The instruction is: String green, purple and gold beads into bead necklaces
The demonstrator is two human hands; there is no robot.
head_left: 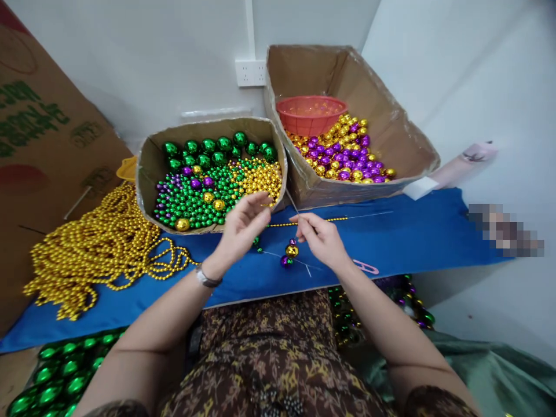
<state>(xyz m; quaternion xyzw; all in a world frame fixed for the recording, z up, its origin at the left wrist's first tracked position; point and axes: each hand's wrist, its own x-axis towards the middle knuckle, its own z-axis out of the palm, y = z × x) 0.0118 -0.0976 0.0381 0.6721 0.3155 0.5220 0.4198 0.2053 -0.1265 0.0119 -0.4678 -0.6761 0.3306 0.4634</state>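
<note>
My right hand (pixel 320 236) is closed in a pinch on a thin string, just in front of the boxes. A thin pale length (pixel 292 201) sticks up from its fingertips; I cannot tell if it is string or a needle. Below the fingers hangs a short cluster of shiny beads (pixel 292 251) in purple, gold and green. To the left, my left hand (pixel 245 226) is at the front rim of the bead box (pixel 145 191), its thumb and fingers apart, nothing visible in them. Small green beads (pixel 257 243) show just beside it, partly hidden.
Gold bead strands (pixel 99 243) lie heaped at left on the blue cloth (pixel 417 231). A larger box (pixel 391 110) holds gold and purple beads and a red basket (pixel 310 116). A string of small gold beads (pixel 334 219) and pink scissors (pixel 366 267) lie at right.
</note>
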